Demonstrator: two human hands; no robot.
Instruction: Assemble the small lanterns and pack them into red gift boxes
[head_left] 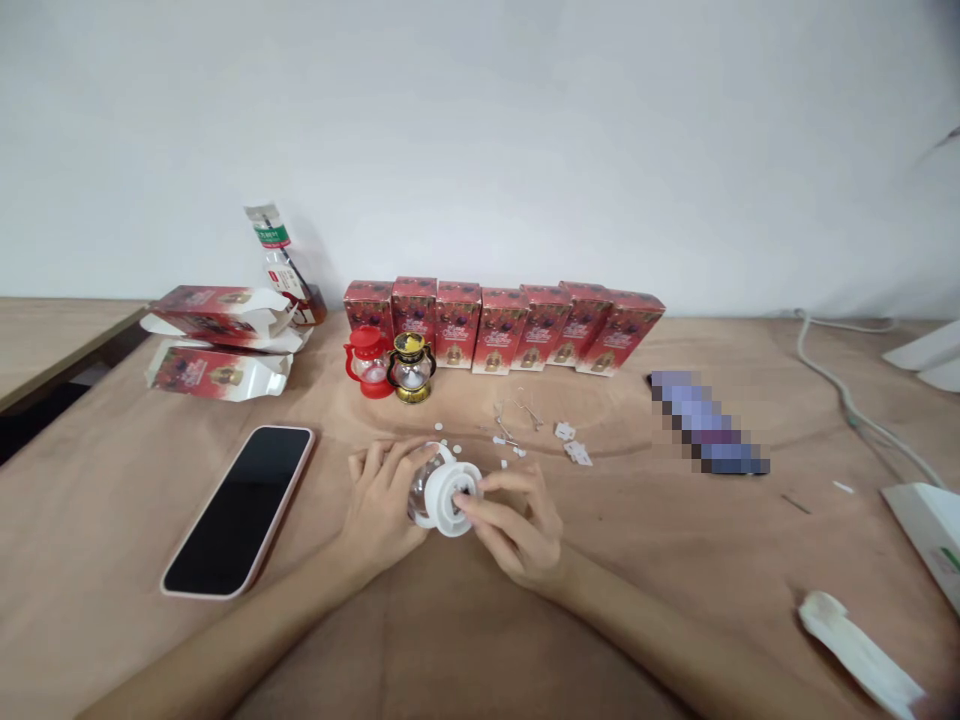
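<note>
My left hand [384, 492] is wrapped round a small white lantern [454, 500] with a clear globe, tipped so that its round base faces me. At the base's centre, the fingertips of my right hand [521, 525] are pinched together over a small dark spot. Whatever they hold there is too small to make out. Just beyond my hands lie several small round discs [457, 449], thin wires [517, 408] and small white plastic pieces [577, 453]. A red lantern [369, 362] and a black-and-gold lantern [411, 368] stand upright farther back.
Several red printed boxes [501, 332] stand in a row near the wall. Opened boxes [217, 372] lie at the left, by a bottle [304, 303]. A phone [238, 512] rests left of my hands. At the right are a pixelated object [705, 422], a cable [840, 395] and a white object [855, 650].
</note>
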